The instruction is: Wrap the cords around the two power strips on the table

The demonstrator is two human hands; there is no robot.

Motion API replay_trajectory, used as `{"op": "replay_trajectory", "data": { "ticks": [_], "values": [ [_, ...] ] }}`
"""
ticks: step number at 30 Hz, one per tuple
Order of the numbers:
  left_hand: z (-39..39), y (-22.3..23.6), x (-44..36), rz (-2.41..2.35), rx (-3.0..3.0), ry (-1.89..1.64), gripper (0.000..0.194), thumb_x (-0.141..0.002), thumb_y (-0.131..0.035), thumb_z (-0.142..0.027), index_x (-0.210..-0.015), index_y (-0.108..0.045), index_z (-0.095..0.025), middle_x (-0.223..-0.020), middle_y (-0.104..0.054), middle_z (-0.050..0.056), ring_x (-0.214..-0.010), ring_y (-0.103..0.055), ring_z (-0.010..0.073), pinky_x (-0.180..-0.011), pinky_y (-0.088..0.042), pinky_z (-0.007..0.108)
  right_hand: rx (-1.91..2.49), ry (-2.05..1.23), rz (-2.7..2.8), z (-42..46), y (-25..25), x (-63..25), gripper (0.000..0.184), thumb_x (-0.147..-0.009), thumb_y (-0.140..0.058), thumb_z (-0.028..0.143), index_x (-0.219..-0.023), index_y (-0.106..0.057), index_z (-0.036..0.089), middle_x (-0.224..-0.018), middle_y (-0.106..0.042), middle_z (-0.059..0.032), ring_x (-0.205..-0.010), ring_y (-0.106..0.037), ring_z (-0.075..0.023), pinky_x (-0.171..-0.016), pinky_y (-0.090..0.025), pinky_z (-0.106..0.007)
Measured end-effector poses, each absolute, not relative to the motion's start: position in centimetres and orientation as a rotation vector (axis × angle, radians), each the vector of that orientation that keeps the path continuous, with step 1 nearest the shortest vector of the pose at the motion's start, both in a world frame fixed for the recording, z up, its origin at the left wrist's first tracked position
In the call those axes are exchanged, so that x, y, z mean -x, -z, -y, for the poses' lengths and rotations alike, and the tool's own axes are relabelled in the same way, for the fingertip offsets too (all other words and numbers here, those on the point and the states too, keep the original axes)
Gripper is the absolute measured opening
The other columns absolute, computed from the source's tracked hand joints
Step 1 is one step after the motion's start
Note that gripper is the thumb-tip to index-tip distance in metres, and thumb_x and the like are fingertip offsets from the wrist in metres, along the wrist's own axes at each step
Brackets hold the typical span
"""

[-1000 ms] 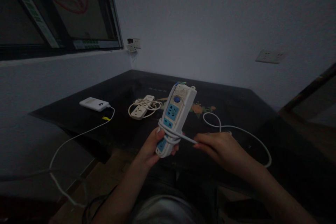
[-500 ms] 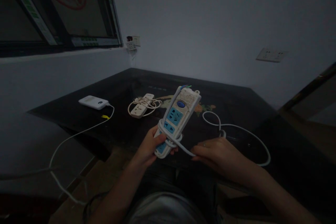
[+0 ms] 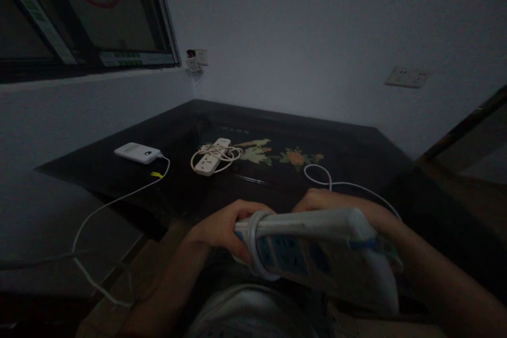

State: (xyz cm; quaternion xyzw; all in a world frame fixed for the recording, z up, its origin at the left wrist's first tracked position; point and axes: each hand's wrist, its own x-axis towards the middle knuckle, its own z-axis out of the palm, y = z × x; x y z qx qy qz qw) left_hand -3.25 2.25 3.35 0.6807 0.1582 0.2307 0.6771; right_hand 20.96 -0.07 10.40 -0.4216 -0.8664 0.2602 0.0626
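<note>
My left hand is closed around one end of a white power strip with blue socket faces. The strip is tilted on its side, its far end pointing right and toward me. A white cord loops around it close to my left fingers. At the strip's right end, short coloured wires stick out. My right hand is behind the strip, curled at the cord's free run; its fingers are mostly hidden. The rest of that cord curves over the dark table on the right.
On the dark table lies a second, smaller white power strip with its cord coiled over it. A white power bank-like device with a cable sits at the left, beside a yellow tag. Wall sockets are at the back right.
The power strip has turned from upright, sockets facing me, to lying sideways with its far end swung right and down. My right hand has moved up and left, behind it.
</note>
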Motion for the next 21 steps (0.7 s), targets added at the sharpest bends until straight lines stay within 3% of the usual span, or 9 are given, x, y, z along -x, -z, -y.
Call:
{"op": "replay_trajectory", "data": {
  "ticks": [4, 13, 21],
  "values": [
    [-2.4, -4.7, 3.0, -0.482, -1.871, -0.462, 0.059, -0.050, -0.085, -0.033, -0.107, -0.070, -0.023, -0.098, -0.072, 0.002, -0.089, -0.066, 0.0233, -0.079, -0.050, 0.029, 1.271, -1.099, 2.774, -2.9, -11.5, -22.2, 0.014, -0.077, -0.067, 0.025, -0.070, -0.070, 0.013, -0.058, -0.060, 0.0027, -0.054, -0.050, -0.0088, -0.051, -0.035, -0.019],
    [-3.1, -5.4, 1.9, -0.482, -2.177, -0.374, 0.053, -0.063, -0.079, -0.037, -0.113, -0.066, -0.022, -0.090, -0.072, 0.000, -0.077, -0.066, 0.0176, -0.069, -0.047, 0.022, 1.357, -0.604, 2.923, -4.9, -13.6, -20.6, 0.007, -0.073, -0.070, 0.017, -0.078, -0.073, 0.016, -0.067, -0.064, 0.0006, -0.064, -0.054, -0.0121, -0.057, -0.034, -0.022],
    [-2.8, -3.5, 0.9, -0.783, -2.382, -0.414, 0.066, -0.067, -0.075, -0.049, -0.125, -0.058, -0.023, -0.108, -0.070, 0.010, -0.090, -0.067, 0.0310, -0.073, -0.046, 0.031, 1.216, -0.495, 2.966, -5.1, -13.5, -17.6, 0.011, -0.074, -0.065, 0.010, -0.079, -0.074, 0.015, -0.064, -0.065, 0.0006, -0.059, -0.054, -0.0105, -0.056, -0.033, -0.023]
  ]
}}
